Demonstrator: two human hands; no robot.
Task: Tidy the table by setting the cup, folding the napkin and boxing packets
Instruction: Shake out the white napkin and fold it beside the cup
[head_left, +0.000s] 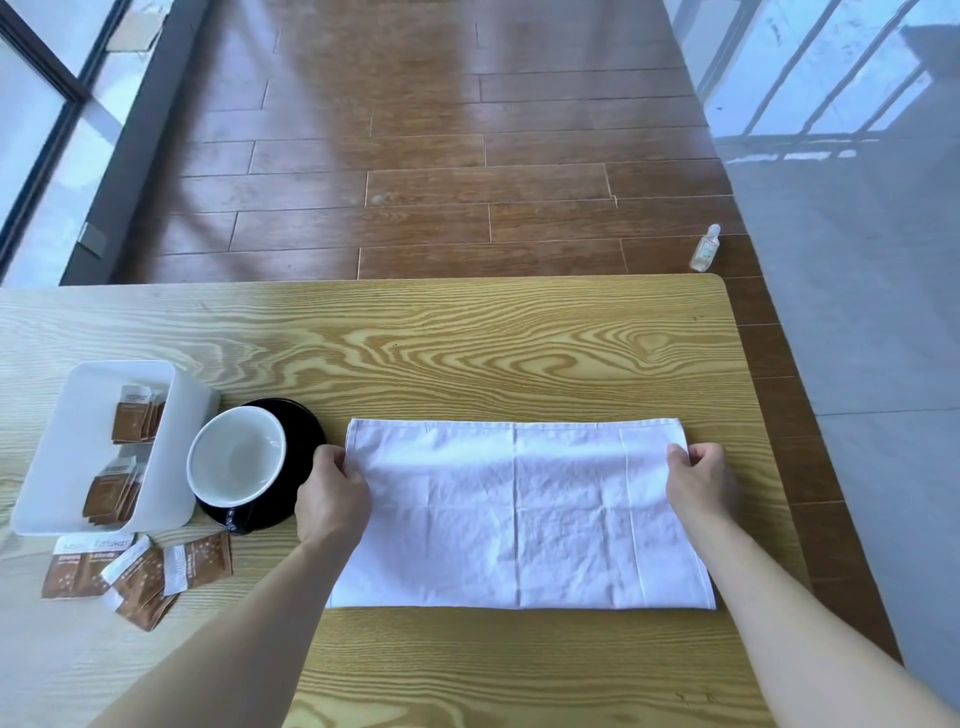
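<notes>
Left hand: the left hand (332, 496) sits at the napkin's left edge, fingers curled, thumb and fingers pinching the cloth just beside the saucer.
Right hand: the right hand (701, 480) mirrors it on the far side, fingers curled and pinching the cloth near the right edge.
Napkin: the white rectangular cloth napkin (519, 512) lies flat and wide on the table between both hands, creased with fold lines, its long edges running left to right.
Cup: the white round ceramic cup (236, 457) stands upright on the black round saucer (304, 431), just left of the left hand.
Box: the white rectangular plastic box (182, 415) stands touching the saucer's left side, with brown paper packets in the box (132, 421) standing in two clusters.
Loose packets: more brown-and-white loose packets (140, 571) lie scattered on the table just in front of the box.
Table: the light grained wooden table (467, 343) carries it all.
Floor: a small clear bottle (705, 249) stands on the brown plank floor beyond the table's far right corner.
</notes>
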